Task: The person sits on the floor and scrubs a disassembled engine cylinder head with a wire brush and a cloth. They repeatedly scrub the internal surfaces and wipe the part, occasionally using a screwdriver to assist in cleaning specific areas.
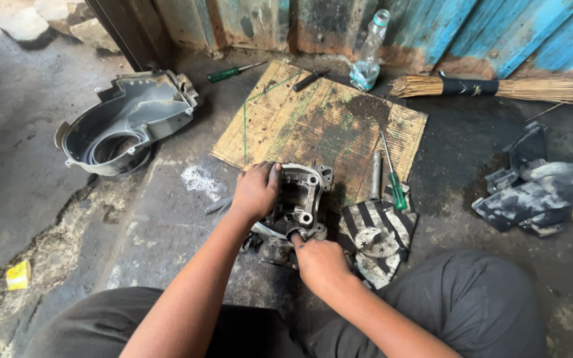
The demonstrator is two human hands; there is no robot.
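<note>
A grey metal engine part (302,199) sits on the concrete floor at the near edge of a worn woven mat (319,122). My left hand (255,191) grips the part's left side from above. The fingertips of my right hand (319,260) press on its lower edge. A green-handled screwdriver (394,178) and a metal rod (376,174) lie just right of the part. A striped cloth (376,232) with a round metal piece on it lies beside my right hand.
A grey plastic engine cover (127,122) lies at left. Another green screwdriver (233,71) and a plastic bottle (369,53) rest near the blue wall. A straw broom (499,87) lies at right, above dark plastic panels (532,189). A small yellow box (18,275) sits at lower left.
</note>
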